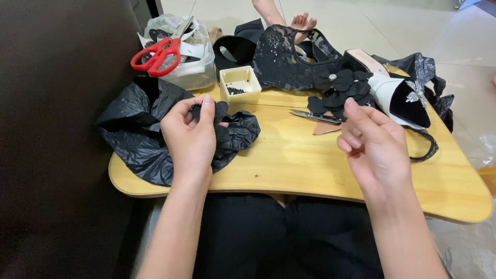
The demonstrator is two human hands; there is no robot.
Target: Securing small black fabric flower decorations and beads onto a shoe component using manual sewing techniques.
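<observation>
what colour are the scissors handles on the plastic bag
Red scissors handles, clearest in the head view.

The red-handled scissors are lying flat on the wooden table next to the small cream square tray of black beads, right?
Not quite. In the head view, the red-handled scissors rest on top of the clear plastic bag behind the wooden table, not flat on it. That bag does sit next to the small cream square tray of black beads.

Wood lap table [310,165]: blk bag [139,139], snips [315,117], bead tray [240,82], shoe [398,93].
</observation>
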